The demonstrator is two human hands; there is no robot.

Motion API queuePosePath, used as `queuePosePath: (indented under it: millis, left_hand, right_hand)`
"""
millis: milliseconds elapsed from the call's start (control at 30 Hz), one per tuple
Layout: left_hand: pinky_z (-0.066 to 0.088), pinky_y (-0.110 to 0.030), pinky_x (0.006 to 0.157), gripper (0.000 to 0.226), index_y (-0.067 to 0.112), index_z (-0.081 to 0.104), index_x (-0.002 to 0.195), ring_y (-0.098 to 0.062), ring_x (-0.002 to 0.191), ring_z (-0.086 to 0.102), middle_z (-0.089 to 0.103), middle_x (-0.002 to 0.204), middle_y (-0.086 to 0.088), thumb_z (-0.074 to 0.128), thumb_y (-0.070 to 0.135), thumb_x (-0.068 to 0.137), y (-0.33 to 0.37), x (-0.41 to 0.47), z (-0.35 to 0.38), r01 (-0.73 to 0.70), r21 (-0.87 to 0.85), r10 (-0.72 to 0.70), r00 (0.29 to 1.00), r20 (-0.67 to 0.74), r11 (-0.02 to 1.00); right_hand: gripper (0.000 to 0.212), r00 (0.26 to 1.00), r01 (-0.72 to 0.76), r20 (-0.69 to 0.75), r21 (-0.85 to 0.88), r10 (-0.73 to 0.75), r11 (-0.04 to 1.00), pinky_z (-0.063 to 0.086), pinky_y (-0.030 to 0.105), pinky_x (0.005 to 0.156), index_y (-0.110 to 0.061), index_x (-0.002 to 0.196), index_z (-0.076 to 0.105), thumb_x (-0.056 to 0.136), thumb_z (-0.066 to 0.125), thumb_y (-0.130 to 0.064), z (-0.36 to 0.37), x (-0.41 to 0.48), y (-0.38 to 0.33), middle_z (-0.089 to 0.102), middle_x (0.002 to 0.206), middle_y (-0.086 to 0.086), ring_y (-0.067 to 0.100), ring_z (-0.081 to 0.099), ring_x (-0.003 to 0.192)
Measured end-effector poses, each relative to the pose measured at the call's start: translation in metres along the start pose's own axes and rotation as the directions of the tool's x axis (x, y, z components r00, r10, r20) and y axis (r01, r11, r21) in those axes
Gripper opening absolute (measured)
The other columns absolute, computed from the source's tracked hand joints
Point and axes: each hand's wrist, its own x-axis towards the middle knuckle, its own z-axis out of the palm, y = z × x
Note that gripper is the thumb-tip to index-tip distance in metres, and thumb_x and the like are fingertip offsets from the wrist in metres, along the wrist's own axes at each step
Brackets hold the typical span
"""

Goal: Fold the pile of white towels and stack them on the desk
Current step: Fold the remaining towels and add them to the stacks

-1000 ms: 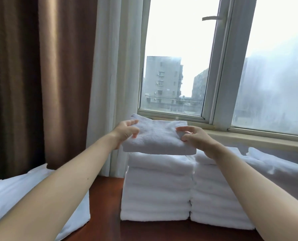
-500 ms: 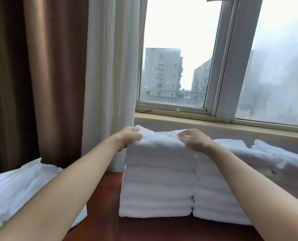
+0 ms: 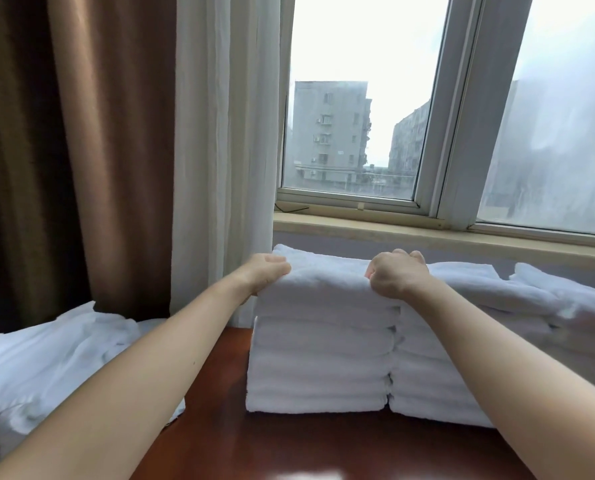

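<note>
Here we are holding the top towel (image 3: 324, 289) down on the near stack (image 3: 320, 368), which is standing on the dark wooden surface (image 3: 289, 445).

- Our left hand (image 3: 265, 271) is curling round the towel's left end. Our right hand (image 3: 393, 275) is pinching its right end, knuckles up, fingers tucked in.
- The terry is looking thick, soft, light and not slippery. We are judging that it is likely to sag if lifted by one end, so we are favouring both short ends as the hold.
- The stack is looking springy, and a sideways shove is risking a lean.
- A second stack (image 3: 427, 386) is touching the near stack's right side, and loose towels (image 3: 549, 296) are lying beyond that.
- Left of the near stack, well apart, unfolded towels (image 3: 46, 358) are lying heaped. We cannot tell whether the surface is carrying them.
- Behind the near stack a window sill (image 3: 427, 233) is running. A sheer curtain (image 3: 220, 133) and a brown curtain (image 3: 64, 150) are hanging to its left.
</note>
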Motion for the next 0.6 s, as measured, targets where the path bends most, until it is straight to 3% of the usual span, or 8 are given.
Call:
queuePosePath:
  millis: [67, 100, 167, 200, 233, 367, 500, 600]
  left_hand:
    - [0.029, -0.02, 0.053, 0.011, 0.027, 0.051, 0.086, -0.005, 0.061, 0.038, 0.041, 0.077, 0.009, 0.055, 0.02, 0.095, -0.006, -0.003, -0.001, -0.057, -0.08, 0.054, 0.998, -0.037, 0.995]
    - [0.038, -0.021, 0.066, 0.002, 0.027, 0.057, 0.096, -0.005, 0.078, 0.05, 0.051, 0.091, 0.008, 0.056, 0.025, 0.097, -0.008, -0.008, -0.001, -0.095, -0.11, 0.091, 0.995, -0.041, 0.989]
    - [0.039, -0.025, 0.101, 0.04, 0.016, 0.055, 0.134, -0.01, 0.123, 0.05, 0.054, 0.132, 0.003, 0.058, 0.035, 0.099, -0.014, -0.018, -0.002, -0.154, -0.113, 0.148, 0.987, -0.057, 0.982]
    - [0.035, -0.026, 0.107, 0.054, 0.014, 0.046, 0.145, -0.013, 0.134, 0.043, 0.048, 0.143, 0.002, 0.059, 0.037, 0.098, -0.016, -0.026, -0.002, -0.168, -0.094, 0.162, 0.984, -0.071, 0.981]
    - [0.034, -0.025, 0.107, 0.061, 0.015, 0.04, 0.149, -0.014, 0.137, 0.04, 0.046, 0.144, 0.002, 0.061, 0.037, 0.097, -0.017, -0.036, -0.002, -0.188, -0.076, 0.181, 0.98, -0.087, 0.979]
    - [0.038, -0.023, 0.094, 0.074, 0.022, 0.031, 0.152, -0.01, 0.116, 0.049, 0.048, 0.117, 0.012, 0.071, 0.024, 0.09, -0.024, -0.082, -0.006, -0.234, -0.019, 0.232, 0.97, -0.072, 0.972]
    - [0.045, -0.039, 0.106, 0.081, 0.027, 0.029, 0.153, -0.018, 0.124, 0.052, 0.047, 0.138, 0.0, 0.073, 0.031, 0.086, -0.045, -0.132, -0.009, -0.183, 0.181, 0.192, 0.981, -0.033, 0.966]
    - [0.042, -0.039, 0.108, 0.08, 0.029, 0.032, 0.152, -0.013, 0.128, 0.049, 0.048, 0.143, 0.003, 0.072, 0.037, 0.084, -0.065, -0.172, -0.013, -0.18, 0.349, 0.193, 0.981, -0.004, 0.92]
  right_hand:
    - [0.041, 0.998, -0.001, -0.06, 0.052, 0.004, 0.999, 0.028, 0.039, 0.103, -0.02, 0.103, 0.07, 0.088, 0.034, -0.008, -0.003, -0.008, -0.001, 0.07, 0.108, 0.003, 0.027, 0.056, 0.107]
    - [0.04, 0.996, 0.009, -0.088, 0.075, -0.002, 0.997, 0.028, 0.039, 0.101, -0.019, 0.101, 0.071, 0.089, 0.034, -0.01, -0.004, -0.013, -0.001, 0.072, 0.104, 0.003, 0.027, 0.06, 0.103]
    - [0.039, 0.991, 0.036, -0.135, 0.114, -0.021, 0.993, 0.027, 0.038, 0.098, -0.02, 0.105, 0.071, 0.092, 0.034, -0.014, -0.007, -0.025, -0.003, 0.073, 0.104, 0.001, 0.026, 0.062, 0.103]
    - [0.038, 0.988, 0.05, -0.155, 0.132, -0.029, 0.99, 0.028, 0.037, 0.098, -0.022, 0.108, 0.07, 0.094, 0.035, -0.017, -0.008, -0.033, -0.005, 0.073, 0.107, 0.001, 0.025, 0.062, 0.105]
    - [0.036, 0.985, 0.062, -0.171, 0.149, -0.036, 0.987, 0.029, 0.037, 0.098, -0.024, 0.111, 0.069, 0.096, 0.036, -0.021, -0.009, -0.042, -0.006, 0.072, 0.111, -0.001, 0.024, 0.062, 0.108]
    - [0.034, 0.964, 0.139, -0.255, 0.22, -0.081, 0.965, 0.041, 0.035, 0.096, -0.033, 0.127, 0.062, 0.097, 0.047, -0.031, -0.01, -0.084, -0.017, 0.061, 0.132, -0.004, 0.023, 0.055, 0.121]
    - [0.041, 0.931, 0.292, -0.283, 0.198, -0.23, 0.936, 0.045, 0.032, 0.091, -0.032, 0.135, 0.058, 0.094, 0.053, -0.026, -0.005, -0.124, -0.038, 0.054, 0.141, -0.008, 0.018, 0.046, 0.131]
    - [0.043, 0.9, 0.395, -0.261, 0.148, -0.349, 0.907, 0.04, 0.031, 0.1, -0.033, 0.137, 0.055, 0.094, 0.054, -0.026, 0.004, -0.151, -0.061, 0.052, 0.143, -0.008, 0.018, 0.044, 0.133]
